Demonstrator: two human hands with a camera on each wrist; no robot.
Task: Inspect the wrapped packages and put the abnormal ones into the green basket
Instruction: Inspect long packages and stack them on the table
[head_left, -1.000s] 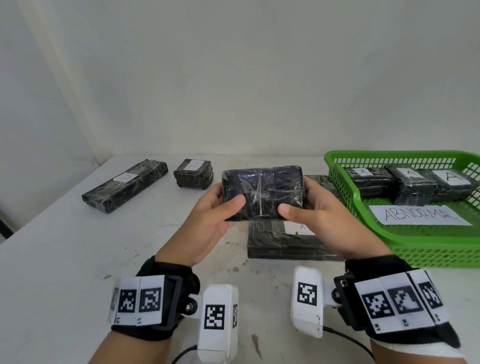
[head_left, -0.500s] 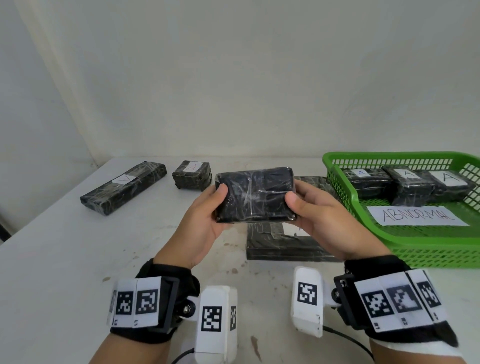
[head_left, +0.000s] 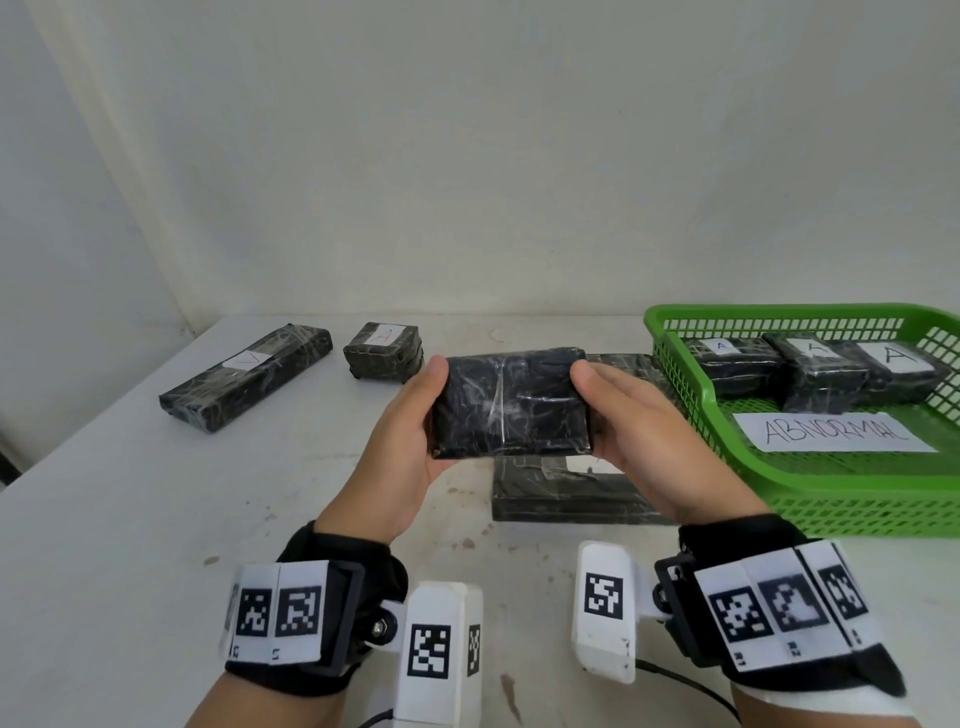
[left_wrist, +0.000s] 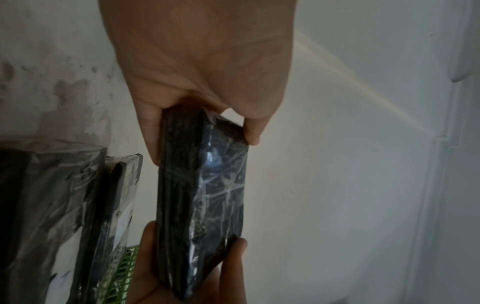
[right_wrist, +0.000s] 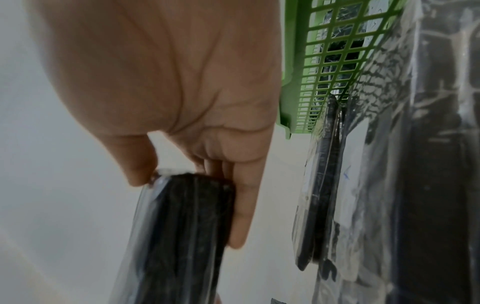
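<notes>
Together, left hand (head_left: 402, 441) and right hand (head_left: 649, 436) grasp the raised package (head_left: 511, 402) by its ends.

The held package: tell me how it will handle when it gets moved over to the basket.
The held package looks stiff: it spans between left hand and right hand without sagging. Its glossy, creased plastic wrap may be slippery, so the two-handed end grip seems wise. Flat-sided and blocky, it should not roll once set in the green basket.
</notes>
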